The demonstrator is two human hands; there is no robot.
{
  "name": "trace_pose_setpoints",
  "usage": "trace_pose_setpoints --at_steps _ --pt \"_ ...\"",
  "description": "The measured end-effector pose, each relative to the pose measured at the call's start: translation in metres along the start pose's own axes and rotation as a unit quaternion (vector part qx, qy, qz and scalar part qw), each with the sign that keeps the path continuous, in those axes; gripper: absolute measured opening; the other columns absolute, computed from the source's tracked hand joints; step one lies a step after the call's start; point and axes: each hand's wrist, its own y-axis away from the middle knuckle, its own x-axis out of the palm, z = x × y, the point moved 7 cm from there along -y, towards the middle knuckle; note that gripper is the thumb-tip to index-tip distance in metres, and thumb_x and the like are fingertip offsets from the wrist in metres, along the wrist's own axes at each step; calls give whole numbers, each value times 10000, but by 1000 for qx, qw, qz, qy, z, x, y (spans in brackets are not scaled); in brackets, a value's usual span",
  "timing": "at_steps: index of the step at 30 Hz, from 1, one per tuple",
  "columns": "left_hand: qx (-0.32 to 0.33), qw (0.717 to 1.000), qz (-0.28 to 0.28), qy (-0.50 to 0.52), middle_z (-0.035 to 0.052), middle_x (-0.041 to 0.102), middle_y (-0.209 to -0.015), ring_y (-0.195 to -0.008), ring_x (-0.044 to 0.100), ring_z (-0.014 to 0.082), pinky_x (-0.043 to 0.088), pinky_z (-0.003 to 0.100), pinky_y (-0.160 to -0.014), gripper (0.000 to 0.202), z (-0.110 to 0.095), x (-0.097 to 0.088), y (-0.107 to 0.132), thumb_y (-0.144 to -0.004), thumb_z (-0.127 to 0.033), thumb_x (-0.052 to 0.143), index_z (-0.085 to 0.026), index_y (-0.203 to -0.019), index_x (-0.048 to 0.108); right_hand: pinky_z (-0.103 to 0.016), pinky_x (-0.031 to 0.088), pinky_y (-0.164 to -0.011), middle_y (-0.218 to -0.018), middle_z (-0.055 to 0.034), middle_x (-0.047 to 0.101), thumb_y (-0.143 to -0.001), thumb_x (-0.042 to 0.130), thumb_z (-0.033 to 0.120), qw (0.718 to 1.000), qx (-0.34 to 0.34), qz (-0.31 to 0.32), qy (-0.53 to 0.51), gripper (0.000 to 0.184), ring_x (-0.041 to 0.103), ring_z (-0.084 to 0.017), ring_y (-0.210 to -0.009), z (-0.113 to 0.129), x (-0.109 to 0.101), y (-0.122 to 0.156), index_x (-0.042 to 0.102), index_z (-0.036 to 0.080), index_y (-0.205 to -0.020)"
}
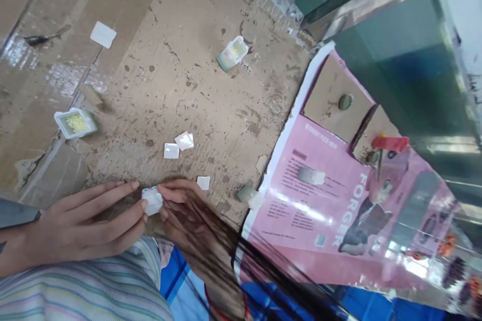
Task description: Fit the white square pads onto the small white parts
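Observation:
My left hand (98,223) reaches in with long, nearly straight fingers, and its fingertips press on the left side of a small white box-like piece (152,201). On the other side, my right hand (184,205) pinches the same piece between thumb and fingers. Strands of dark hair cross in front of my right hand and blur part of it. Just beyond the hands lie small white squares: a pair (171,150) side by side, and a single square (203,182) near my right knuckles.
Two small pale tubs with yellow granules stand on the cardboard surface, one left (76,123), one farther back (233,52). A white card (103,34) lies at upper left. At right, a pink printed sheet (286,230) carries a small pale block (312,175) and a red-handled tool (390,143).

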Motion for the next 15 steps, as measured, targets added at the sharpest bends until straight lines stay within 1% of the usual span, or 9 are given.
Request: trace_pose_setpoints --at_steps 2,5,8,10,13,15 --pt "2 1000 -1 -1 -77 719 -1364 -1646 245 260 198 398 -1405 253 0 0 0 -1019 -244 656 -297 -1256 727 -304 693 -801 -1145 -71 767 -902 806 266 1000 6 1 1 194 782 -209 -970 0 2 -1 818 310 -1091" --pt "-5 1000 13 5 -96 696 -1400 -1649 232 246 195 377 -1400 273 1 1 0 -1048 -214 596 -306 -1274 717 -322 692 -765 -1093 -75 767 -933 788 324 1000 11 -22 0 115 776 -224 -963 -2 4 -1 816 297 -1040" --pt "-5 1000 9 13 -100 693 -1403 -1648 235 246 208 370 -1392 275 1 0 -1 -1036 -186 606 -303 -1256 721 -359 681 -778 -1068 -87 765 -971 735 300 999 11 -51 -2 89 765 -239 -971 -4 6 0 811 278 -1012" --pt "-8 1000 -7 14 -87 723 -1349 -1649 230 236 203 368 -1390 254 1 -1 -3 -1037 -174 608 -293 -1226 729 -367 673 -798 -1052 -80 771 -966 740 280 998 3 -56 -2 77 762 -238 -971 -3 7 1 811 272 -994" --pt "-17 999 -27 16 -68 765 -1272 -1643 241 192 206 344 -1384 242 2 -1 -5 -1083 -173 535 -271 -1192 728 -330 664 -802 -1026 -62 777 -961 752 285 998 -17 -67 -6 62 762 -210 -958 -2 7 1 809 264 -976" --pt "-23 999 -32 20 -64 770 -1287 -1631 275 168 230 332 -1376 249 3 -1 -6 -1102 -187 507 -266 -1207 719 -300 653 -815 -1024 -55 776 -973 742 289 997 -18 -80 -7 72 758 -189 -969 -2 5 1 805 256 -972"
